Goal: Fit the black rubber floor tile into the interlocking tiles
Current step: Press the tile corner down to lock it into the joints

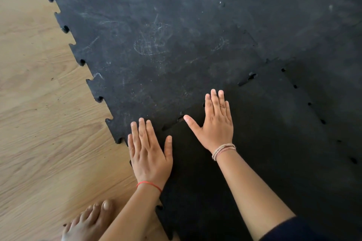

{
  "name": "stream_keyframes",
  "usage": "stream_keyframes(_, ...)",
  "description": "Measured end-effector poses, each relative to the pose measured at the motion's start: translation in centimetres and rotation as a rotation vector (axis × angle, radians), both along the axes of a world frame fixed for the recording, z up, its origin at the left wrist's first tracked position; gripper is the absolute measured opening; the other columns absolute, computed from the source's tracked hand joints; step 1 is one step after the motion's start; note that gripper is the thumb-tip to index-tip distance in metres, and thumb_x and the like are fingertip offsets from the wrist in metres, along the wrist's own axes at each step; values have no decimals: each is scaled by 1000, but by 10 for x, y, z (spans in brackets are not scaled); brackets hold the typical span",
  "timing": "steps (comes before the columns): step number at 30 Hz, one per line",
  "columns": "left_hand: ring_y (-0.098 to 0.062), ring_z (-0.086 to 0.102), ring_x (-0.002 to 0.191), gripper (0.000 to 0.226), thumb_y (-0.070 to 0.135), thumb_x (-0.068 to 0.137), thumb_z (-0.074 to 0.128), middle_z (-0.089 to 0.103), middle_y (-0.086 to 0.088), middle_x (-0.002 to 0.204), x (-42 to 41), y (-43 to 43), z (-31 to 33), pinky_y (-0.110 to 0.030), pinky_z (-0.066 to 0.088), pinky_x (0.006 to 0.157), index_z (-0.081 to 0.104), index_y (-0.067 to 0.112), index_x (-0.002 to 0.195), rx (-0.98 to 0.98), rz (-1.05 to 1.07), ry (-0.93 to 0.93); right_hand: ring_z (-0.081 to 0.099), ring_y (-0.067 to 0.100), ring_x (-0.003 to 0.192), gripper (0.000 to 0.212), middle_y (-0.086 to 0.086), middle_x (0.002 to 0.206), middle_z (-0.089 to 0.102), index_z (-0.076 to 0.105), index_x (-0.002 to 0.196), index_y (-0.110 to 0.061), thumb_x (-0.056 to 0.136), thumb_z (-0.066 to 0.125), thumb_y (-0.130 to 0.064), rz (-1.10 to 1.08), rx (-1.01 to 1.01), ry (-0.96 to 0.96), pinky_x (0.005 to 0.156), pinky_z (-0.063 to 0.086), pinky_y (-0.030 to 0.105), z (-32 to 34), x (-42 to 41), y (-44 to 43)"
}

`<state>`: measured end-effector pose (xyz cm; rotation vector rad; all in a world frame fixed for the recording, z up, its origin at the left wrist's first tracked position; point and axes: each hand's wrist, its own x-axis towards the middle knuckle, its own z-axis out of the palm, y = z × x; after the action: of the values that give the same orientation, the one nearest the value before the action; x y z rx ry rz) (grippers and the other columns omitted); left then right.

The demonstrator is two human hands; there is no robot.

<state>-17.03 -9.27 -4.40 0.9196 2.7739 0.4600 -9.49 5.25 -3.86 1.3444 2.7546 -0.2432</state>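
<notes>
A clean black rubber floor tile [260, 148] lies on the floor at the lower right, its toothed far edge meeting a dusty, scuffed black tile [156, 49] of the laid interlocking mat. My left hand [149, 152] lies flat, fingers spread, across the left end of that seam. My right hand [215, 123] is pressed flat on the clean tile just below the seam, fingertips at the joint. Small gaps show along the seam near my right thumb and further right [248, 78]. Neither hand holds anything.
Light wooden floor [45, 123] covers the left side beside the mat's jagged edge. My bare foot [90, 221] rests on the wood at the bottom. More laid tiles [323, 35] extend to the right and far side.
</notes>
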Motion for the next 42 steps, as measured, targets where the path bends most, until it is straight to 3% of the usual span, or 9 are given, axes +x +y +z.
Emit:
stream_keyframes(4, -26, 4, 138, 73, 51, 88, 23, 19, -18, 150, -2, -1, -3, -31, -9, 110, 20, 1, 140, -28, -32, -12, -21, 14, 138, 95, 2, 152, -19, -8, 145, -13, 78, 13, -77, -5, -112, 54, 112, -11, 30, 9, 9, 8)
stream_keyframes(7, -29, 5, 139, 75, 53, 88, 19, 17, -19, 150, -2, -1, -7, -33, -8, 110, 18, 1, 141, -26, -22, 2, -17, 16, 140, 100, 4, 152, -20, -11, 145, -12, 78, 24, -77, -305, -62, 168, 112, -8, 31, 16, 34, 67)
stream_keyframes(12, -31, 6, 138, 82, 57, 83, 21, 17, -19, 149, 6, 17, -12, -43, 4, 110, 21, -1, 140, -4, -3, 5, 11, 25, 141, 103, 15, 154, 14, 10, 145, -2, 78, 36, -74, -586, -68, 96, 114, 6, 36, 17, 66, 171)
stream_keyframes(17, -37, 14, 136, 81, 57, 80, 27, 29, -25, 144, 13, 20, -8, -49, 10, 109, 31, -4, 134, -30, 13, -23, 43, 32, 118, 92, 17, 126, 51, 42, 127, 1, 73, 50, -72, -628, 140, 204, 104, 27, 37, 14, 62, 172)
stream_keyframes(24, -36, 19, 135, 81, 61, 84, 18, 25, -20, 147, 22, -4, -15, -54, 18, 106, 32, 0, 135, -105, 8, -68, 13, 27, 140, 93, 16, 151, 21, 11, 145, -3, 83, 27, -70, -508, 103, 54, 115, 4, 37, -6, 74, 140)
stream_keyframes(30, -20, -11, 137, 83, 63, 78, 5, -7, -4, 149, 20, 1, -13, -39, -3, 111, 4, 10, 141, -146, -35, -47, 28, 32, 132, 95, 19, 140, 37, 26, 140, 0, 79, 34, -72, -519, 169, 34, 113, 14, 42, 3, 74, 147)
stream_keyframes(36, -25, 0, 139, 83, 64, 86, 14, 11, -18, 149, 25, -36, -13, -37, -2, 110, 15, 2, 141, 4, 72, -53, -17, 23, 140, 95, 11, 152, -17, -5, 145, -6, 83, 23, -72, -17, -14, 104, 113, -9, 36, 13, 19, 27)
stream_keyframes(39, -39, 14, 135, 92, 71, 82, 12, 18, -28, 146, 34, -60, -19, -52, 16, 106, 16, -2, 138, 65, 260, -104, 1, 27, 142, 99, 15, 154, 5, 13, 145, -3, 79, 29, -75, 120, -73, 100, 114, 4, 39, 0, -6, -44)
stream_keyframes(42, -33, 10, 137, 87, 68, 85, 17, 15, -24, 147, 31, -65, -26, -47, 15, 108, 13, 1, 140, 124, 192, -94, 12, 31, 140, 109, 18, 151, 18, 23, 143, -1, 70, 28, -83, 42, -31, 90, 115, 7, 40, -6, -15, -54)
